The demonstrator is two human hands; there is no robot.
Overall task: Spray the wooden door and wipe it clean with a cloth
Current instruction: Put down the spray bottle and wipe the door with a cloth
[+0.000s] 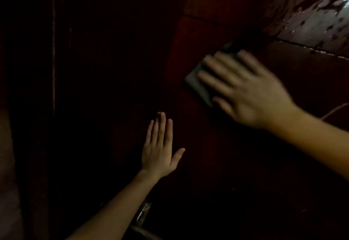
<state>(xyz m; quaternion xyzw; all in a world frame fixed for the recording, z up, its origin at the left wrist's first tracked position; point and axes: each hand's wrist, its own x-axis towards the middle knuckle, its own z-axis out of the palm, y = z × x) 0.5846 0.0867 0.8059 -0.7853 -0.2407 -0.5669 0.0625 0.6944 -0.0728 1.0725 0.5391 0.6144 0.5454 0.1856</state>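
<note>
Wooden door (pixel 217 155) fills nearly the whole view, dark reddish panels, very dim; upper right corner is glossy with pale blotches that look like wet spray, hard to be sure. Folded grey cloth (pixel 198 84) sits flat against the door, right of centre, just below a panel seam. Risks as I judge them: you only pin the cloth with spread fingers, so a fast stroke could slide it out or bunch it; in this light you could easily miss patches and leave streaks; the wet-looking corner may drip before you reach it; your bracing hand could put fresh prints on the panel. Your right hand (pixel 243 92) lies palm-down over the cloth, fingers splayed wide, pressing not gripping, blurred, forearm coming in from the right edge. Your left hand (pixel 160 147) is flat, empty, fingers together pointing up, thumb out, apparently resting on the door lower down. Small metal fitting (pixel 143 211) by your left forearm, unclear what.
</note>
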